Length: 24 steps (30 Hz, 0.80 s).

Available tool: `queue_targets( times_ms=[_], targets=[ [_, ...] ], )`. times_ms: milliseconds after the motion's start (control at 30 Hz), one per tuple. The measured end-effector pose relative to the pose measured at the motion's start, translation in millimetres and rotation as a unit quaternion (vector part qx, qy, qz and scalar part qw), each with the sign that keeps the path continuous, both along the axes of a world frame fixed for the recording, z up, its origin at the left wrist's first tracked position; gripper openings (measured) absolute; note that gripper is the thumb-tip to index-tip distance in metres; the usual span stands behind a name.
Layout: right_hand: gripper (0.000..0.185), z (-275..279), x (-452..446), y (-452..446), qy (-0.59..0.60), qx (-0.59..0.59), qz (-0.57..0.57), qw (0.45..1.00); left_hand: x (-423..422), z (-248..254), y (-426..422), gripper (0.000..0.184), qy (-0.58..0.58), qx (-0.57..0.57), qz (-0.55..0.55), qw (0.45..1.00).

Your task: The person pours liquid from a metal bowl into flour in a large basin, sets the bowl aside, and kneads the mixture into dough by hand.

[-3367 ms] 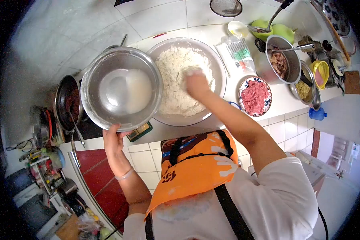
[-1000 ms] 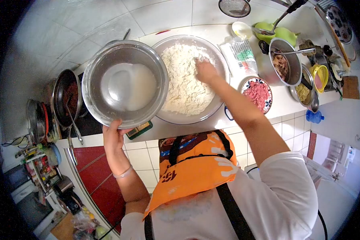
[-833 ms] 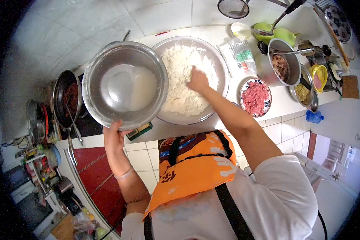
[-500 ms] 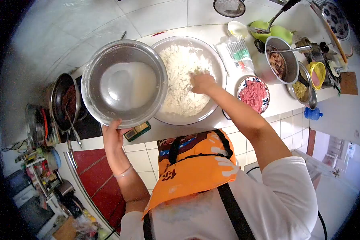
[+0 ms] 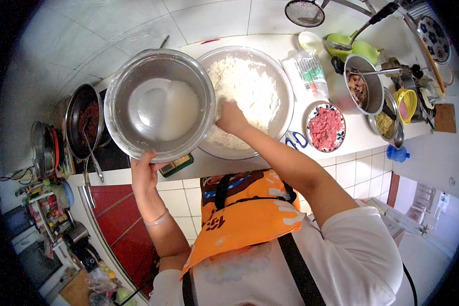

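Flour (image 5: 255,86) is lying in the wide basin (image 5: 286,104) mid-worktop (image 5: 224,166). Left to right: pan (image 5: 75,127) is sitting close to the metal bowl (image 5: 121,104), leaving little room. Left hand (image 5: 145,176) is grasping the bowl's near rim with its fingers, thumb showing; bowl is overlapping the basin's left edge in view and holding cloudy liquid. Can't tell if it is touching the worktop. Right hand (image 5: 232,117) is reaching into the flour at the basin's left part; fingertips are hiding, so can't tell if clenched or loose. Worktop's front edge is running near the basin, leaving a narrow bare strip. Scissors (image 5: 297,139) are filling part of the gap between basin and plate (image 5: 311,115); plate is carrying minced meat (image 5: 326,127) near the front edge. Pot (image 5: 343,94) is standing right of it. Counting: one pan, one bowl, one basin, one plate, one pot, one scissors.
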State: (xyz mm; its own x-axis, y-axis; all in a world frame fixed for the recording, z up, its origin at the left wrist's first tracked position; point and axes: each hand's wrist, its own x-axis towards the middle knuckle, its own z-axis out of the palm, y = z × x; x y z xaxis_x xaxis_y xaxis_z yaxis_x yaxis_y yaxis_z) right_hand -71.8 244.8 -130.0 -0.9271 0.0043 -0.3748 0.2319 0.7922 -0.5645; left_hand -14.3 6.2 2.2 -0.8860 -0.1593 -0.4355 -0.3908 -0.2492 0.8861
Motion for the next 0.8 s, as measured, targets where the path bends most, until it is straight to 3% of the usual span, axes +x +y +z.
queue_targets(
  times_ms=[67,100,167,200,267,433,600,733,800],
  targets=[
    [0.042,48.2,6.9,-6.3,-0.086,0.009,0.15,0.985,-0.1,2.2,1.5,0.044,0.002,-0.003,0.008,1.0],
    [0.042,47.1,14.0,-11.9,-0.085,0.009,0.15,0.985,-0.4,1.7,1.2,0.044,0.002,-0.003,0.008,1.0],
    [0.057,35.9,25.6,-21.9,0.064,0.179,0.259,0.947,-0.3,-0.1,0.4,0.044,0.002,-0.004,0.01,1.0],
    [0.057,23.1,24.9,-24.0,0.064,0.177,0.259,0.947,-0.7,0.2,0.9,0.044,0.002,-0.005,0.011,1.0],
    [0.035,-0.9,23.8,-27.4,0.078,0.178,0.203,0.96,1.0,2.3,1.0,0.045,0.004,-0.002,0.008,1.0],
    [0.031,-11.1,11.5,20.5,0.084,0.233,0.298,0.922,0.2,4.7,2.7,0.045,0.015,0.007,-0.003,1.0],
    [0.035,-5.8,-6.1,69.2,0.118,0.275,0.195,0.934,6.4,3.8,-3.4,0.044,0.013,-0.005,0.011,1.0],
    [0.037,19.4,-8.4,89.6,0.075,0.262,0.147,0.951,11.2,2.4,-3.6,0.044,0.018,0.003,0.001,1.0],
    [0.04,31.0,2.1,90.4,0.13,0.276,0.266,0.915,10.8,0.8,-1.6,0.043,0.024,0.001,0.004,1.0]
  ],
)
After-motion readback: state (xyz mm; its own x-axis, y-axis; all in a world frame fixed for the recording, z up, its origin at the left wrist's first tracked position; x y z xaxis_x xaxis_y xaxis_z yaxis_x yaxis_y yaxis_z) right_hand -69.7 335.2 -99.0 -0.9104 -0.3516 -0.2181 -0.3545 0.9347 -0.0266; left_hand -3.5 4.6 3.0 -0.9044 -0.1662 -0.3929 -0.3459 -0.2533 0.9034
